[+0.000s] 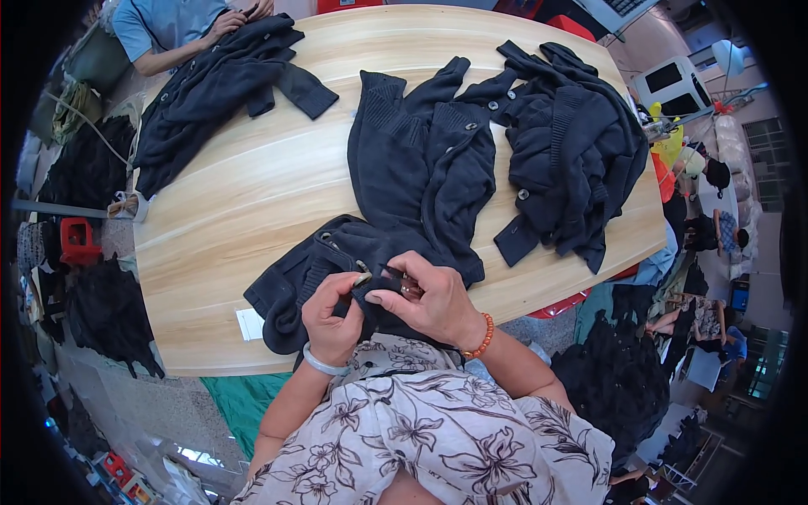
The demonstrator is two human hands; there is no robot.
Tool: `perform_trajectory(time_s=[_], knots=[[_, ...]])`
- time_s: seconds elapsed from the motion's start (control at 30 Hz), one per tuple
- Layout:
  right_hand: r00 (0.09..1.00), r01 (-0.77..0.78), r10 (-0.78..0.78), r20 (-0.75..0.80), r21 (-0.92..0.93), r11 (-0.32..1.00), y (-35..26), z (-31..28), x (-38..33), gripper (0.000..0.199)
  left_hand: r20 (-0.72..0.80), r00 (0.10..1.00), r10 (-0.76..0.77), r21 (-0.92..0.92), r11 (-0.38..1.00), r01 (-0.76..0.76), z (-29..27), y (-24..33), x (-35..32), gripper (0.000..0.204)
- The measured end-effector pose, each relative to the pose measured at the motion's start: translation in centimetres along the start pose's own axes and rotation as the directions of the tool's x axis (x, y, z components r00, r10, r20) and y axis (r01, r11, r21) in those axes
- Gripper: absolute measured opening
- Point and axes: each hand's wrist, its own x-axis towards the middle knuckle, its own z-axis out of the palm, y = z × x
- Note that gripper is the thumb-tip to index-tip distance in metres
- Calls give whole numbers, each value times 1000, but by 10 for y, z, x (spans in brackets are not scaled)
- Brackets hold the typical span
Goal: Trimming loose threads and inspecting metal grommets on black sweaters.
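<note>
A dark knitted cardigan [396, 160] with large buttons is spread on the table, its near end bunched at the edge in front of me. My left hand [334, 310] pinches a button [362, 279] on this cardigan between thumb and fingertips. Close beside it, my right hand [433, 299] is closed, its thumb pressing on the cardigan's dark edge. Something small, dark and shiny [410, 290] shows between the right fingers; its kind is too hidden to tell.
A second dark cardigan [572, 151] lies crumpled at the table's [252, 202] right. Across at the far left, a co-worker's hands [227, 23] are on another dark cardigan [219, 84]. A small white paper [250, 324] lies near the front edge. Dark garments [614, 379] are heaped at my right.
</note>
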Motion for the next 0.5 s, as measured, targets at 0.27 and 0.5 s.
perform_trajectory(time_s=[0.27, 0.5], knots=[[984, -129, 78, 160, 344, 930, 18, 13, 6, 23, -43, 980, 195, 192, 964, -183, 0, 0, -3, 32], [958, -273, 177, 225, 529, 803, 25, 21, 5, 17, -48, 960, 276, 243, 936, -257, 0, -7, -5, 54]])
